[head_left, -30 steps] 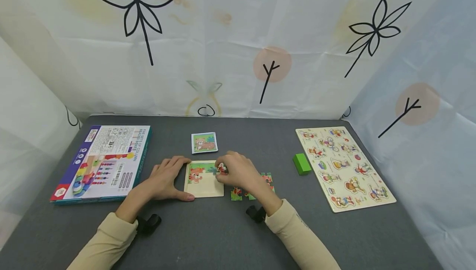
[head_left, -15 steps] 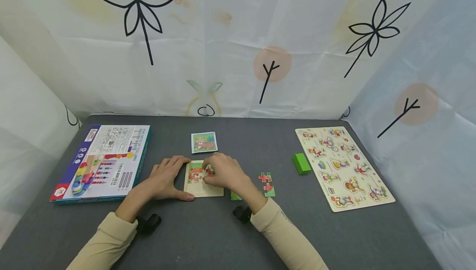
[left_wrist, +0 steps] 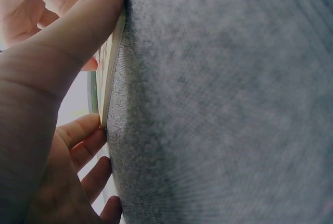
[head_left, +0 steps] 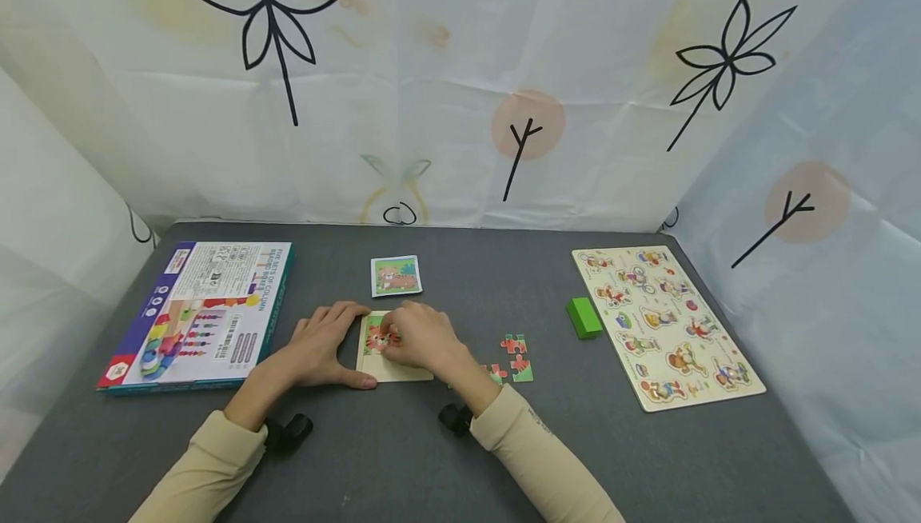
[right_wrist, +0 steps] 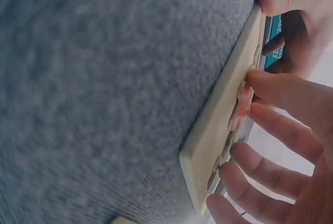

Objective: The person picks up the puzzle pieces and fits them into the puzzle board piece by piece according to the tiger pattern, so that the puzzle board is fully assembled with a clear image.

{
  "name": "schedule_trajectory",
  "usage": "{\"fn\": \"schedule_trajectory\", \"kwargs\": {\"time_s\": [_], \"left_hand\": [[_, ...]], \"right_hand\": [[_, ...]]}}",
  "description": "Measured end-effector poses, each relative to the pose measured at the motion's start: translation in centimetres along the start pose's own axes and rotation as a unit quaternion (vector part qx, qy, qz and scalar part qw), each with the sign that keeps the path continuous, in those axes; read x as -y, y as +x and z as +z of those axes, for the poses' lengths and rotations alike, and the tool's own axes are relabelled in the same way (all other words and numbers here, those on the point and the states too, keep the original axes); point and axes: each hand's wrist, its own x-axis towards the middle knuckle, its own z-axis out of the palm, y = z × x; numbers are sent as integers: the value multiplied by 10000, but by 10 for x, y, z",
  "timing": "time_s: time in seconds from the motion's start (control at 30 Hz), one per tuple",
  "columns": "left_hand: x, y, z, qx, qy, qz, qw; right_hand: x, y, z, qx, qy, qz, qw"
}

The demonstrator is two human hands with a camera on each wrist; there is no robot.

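The left hand [head_left: 316, 353] lies spread, thumb and fingers touching the puzzle tray [head_left: 374, 368] at its seven and eleven o'clock corners. The right hand [head_left: 420, 339] pinches a reddish puzzle piece [right_wrist: 242, 104] over that tray. Loose pieces [head_left: 521, 367] lie toward four o'clock on the surface [head_left: 403, 459]; a picture card [head_left: 396, 277] sits at twelve.

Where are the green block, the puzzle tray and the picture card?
Green block [head_left: 584, 317]: head view, on its top face.
Puzzle tray [head_left: 388, 372]: head view, on its bare near part.
Picture card [head_left: 396, 276]: head view, on its picture's middle.
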Motion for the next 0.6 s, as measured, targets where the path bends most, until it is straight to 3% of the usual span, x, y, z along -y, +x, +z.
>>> {"fn": "schedule_trajectory", "kwargs": {"time_s": [0.6], "left_hand": [[1,0,0,-23,-5,-37,10000]], "right_hand": [[-5,-7,-4,158,26,155,9998]]}}
